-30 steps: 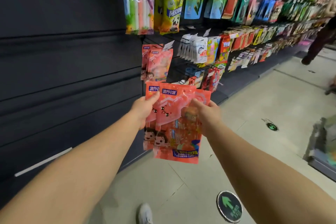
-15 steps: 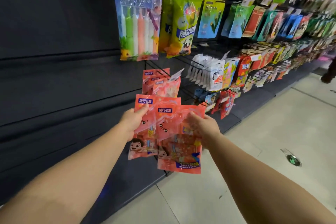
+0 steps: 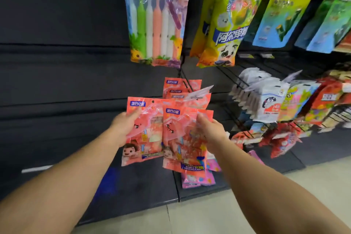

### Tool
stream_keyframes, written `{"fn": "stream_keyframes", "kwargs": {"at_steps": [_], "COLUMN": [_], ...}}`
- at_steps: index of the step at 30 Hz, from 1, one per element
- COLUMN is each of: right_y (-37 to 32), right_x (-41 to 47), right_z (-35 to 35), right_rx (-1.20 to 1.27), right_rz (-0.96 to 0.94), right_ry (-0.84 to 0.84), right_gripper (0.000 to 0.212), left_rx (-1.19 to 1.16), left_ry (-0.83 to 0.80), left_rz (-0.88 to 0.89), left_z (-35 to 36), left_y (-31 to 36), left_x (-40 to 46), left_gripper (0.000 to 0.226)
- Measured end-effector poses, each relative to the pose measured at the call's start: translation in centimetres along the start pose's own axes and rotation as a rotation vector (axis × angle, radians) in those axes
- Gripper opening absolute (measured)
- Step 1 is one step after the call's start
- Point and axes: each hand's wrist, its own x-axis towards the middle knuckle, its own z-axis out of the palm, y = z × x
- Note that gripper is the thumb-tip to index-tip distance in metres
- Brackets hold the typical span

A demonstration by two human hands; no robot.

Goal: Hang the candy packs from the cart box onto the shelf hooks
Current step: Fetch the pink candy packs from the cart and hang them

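Fingers of left hand (image 3: 123, 128) grasp one pink candy pack (image 3: 144, 131); right hand (image 3: 209, 131) fingers grasp another pink pack (image 3: 180, 138), both below hung packs (image 3: 182, 89).

L hand (image 3: 123, 125) & R hand (image 3: 209, 129) grip pink candy packs (image 3: 182, 138) — prob. several.

I have one view only, a wide-angle camera worn on the person's head. It looks forward and down along both outstretched forearms, angled toward the dark shelf wall (image 3: 57, 85) close ahead. Pale floor (image 3: 266, 205) fills the lower right, and straight lines bend toward the frame's edges.
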Motion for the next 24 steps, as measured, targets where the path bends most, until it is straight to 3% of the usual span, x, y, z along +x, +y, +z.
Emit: {"fn": "stream_keyframes", "kwargs": {"at_steps": [4,8,13,17,24], "right_y": [-1.3,-1.7,-2.4,-3.1,-3.3], "right_x": [3.8,5.5,6.3,7.0,7.7], "right_z": [-1.6,-2.0,-2.1,-2.0,-1.9], "right_rx": [-0.050,-0.029,-0.033,-0.009,0.009], "right_rz": [0.006,0.012,0.017,0.026,0.035], "right_ry": [-0.087,-0.181,-0.250,-0.246,-0.209], "right_gripper": [0.026,0.026,0.029,0.029,0.021], "left_rx": [-0.027,-0.042,-0.045,-0.041,-0.042], "left_ry": [0.100,0.220,0.329,0.373,0.306], "left_rz": [-0.039,-0.069,-0.123,-0.103,-0.114], "left_z": [1.4,2.9,2.7,2.8,2.1], "left_y": [-0.8,-1.2,-2.7,-2.9,-3.7], "left_x": [0.1,-1.6,-2.7,-3.1,-3.6], "left_gripper": [0.072,0.064,0.084,0.057,0.054]}}
